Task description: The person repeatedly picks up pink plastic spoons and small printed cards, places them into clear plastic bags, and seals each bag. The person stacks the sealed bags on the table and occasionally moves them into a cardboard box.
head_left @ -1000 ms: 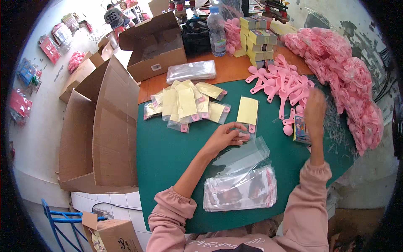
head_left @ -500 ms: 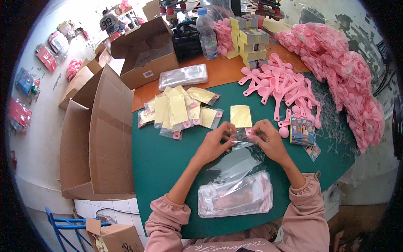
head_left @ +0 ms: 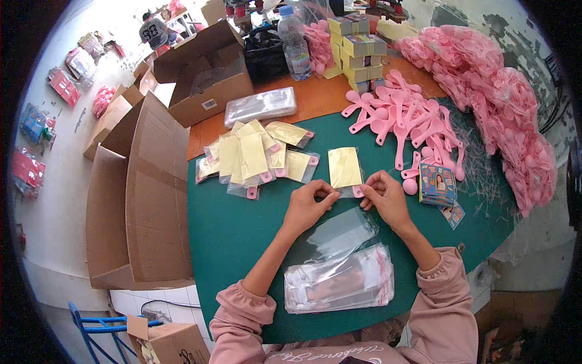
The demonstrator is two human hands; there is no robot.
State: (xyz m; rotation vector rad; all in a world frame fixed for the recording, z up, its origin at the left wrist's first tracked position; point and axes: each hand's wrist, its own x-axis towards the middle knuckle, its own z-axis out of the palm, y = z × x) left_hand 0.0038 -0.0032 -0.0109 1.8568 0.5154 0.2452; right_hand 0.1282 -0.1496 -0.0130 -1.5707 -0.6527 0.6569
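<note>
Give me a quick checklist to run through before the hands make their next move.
1. Right hand at the pink handle end of the single yellow-faced packet: ok.
2. Left hand gripping that packet: cannot tell; its fingertips are near the lower edge, but contact is unclear.
3. Single packet apart from the packet pile: ok, bare green surface shows between them.
4. Clear bags between the forearms: ok, though they lie unevenly.
5. Card stack squared up: not ok, a card sticks out at its near end.
6. Single packet sealed: cannot tell.
</note>
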